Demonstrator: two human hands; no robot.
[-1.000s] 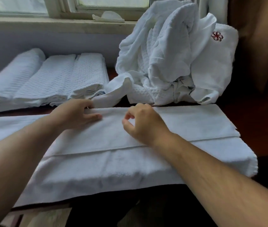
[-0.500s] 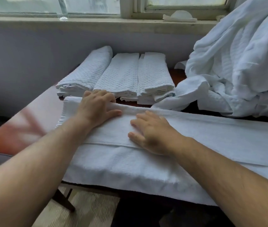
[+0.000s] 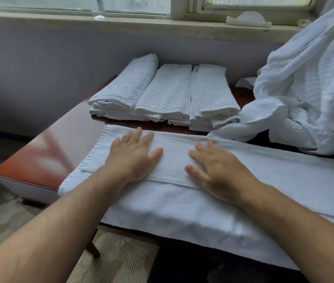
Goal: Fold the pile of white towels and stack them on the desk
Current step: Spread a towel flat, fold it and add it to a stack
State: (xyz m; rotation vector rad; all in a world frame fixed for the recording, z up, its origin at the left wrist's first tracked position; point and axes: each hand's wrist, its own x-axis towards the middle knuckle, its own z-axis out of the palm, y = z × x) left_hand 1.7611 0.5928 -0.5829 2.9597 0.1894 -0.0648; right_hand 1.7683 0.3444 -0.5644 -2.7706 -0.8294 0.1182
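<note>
A long white towel [image 3: 274, 180], folded lengthwise, lies across the front of the red-brown desk [image 3: 45, 160] and hangs over its near edge. My left hand [image 3: 133, 156] presses flat on the folded layer near the towel's left end, fingers spread. My right hand [image 3: 215, 168] lies flat beside it, palm down on the same layer. Three folded waffle-weave towels [image 3: 166, 92] sit side by side at the back of the desk. A loose pile of white towels [image 3: 309, 88] rises at the right.
A grey wall and a window sill [image 3: 141, 25] run behind the desk, with a glass [image 3: 98, 9] and a white dish [image 3: 247, 18] on the sill. The desk's left corner is bare. Carpet [image 3: 117, 260] and dark floor lie below.
The view has swung left. My right hand has gone from curled fingers to flat on the towel. Both hands have slid toward the towel's left end and spread out.
</note>
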